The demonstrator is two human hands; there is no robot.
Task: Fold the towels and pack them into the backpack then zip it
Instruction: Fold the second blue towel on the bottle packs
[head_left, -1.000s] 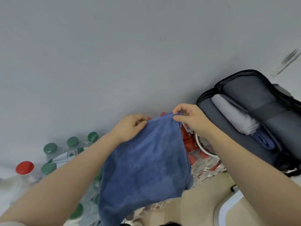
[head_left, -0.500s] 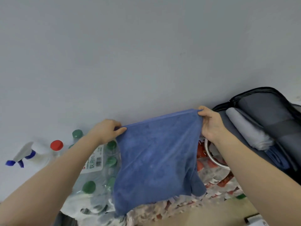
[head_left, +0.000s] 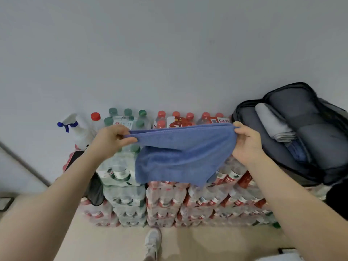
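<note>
A blue towel (head_left: pixel 178 157) hangs in the air, stretched wide between my hands above stacked bottle packs. My left hand (head_left: pixel 110 141) pinches its upper left corner and my right hand (head_left: pixel 244 146) pinches its upper right corner. The towel's top edge is taut and its lower part droops in a fold. The open dark grey backpack (head_left: pixel 320 147) lies at the right on top of the packs. Inside it rest a folded grey towel (head_left: pixel 273 123) and, just below that, a folded blue towel (head_left: pixel 296 153).
Shrink-wrapped packs of water bottles (head_left: pixel 169 202) are stacked against the white wall. A white spray bottle (head_left: pixel 79 130) stands at the left, with a dark tablet-like slab (head_left: pixel 74 159) beneath it. A foot in a white shoe (head_left: pixel 153 242) stands on the beige floor.
My hands have moved apart, pulling the blue towel wide and taut. The view has tilted down, so that the bottle stacks, floor and shoe now show.
</note>
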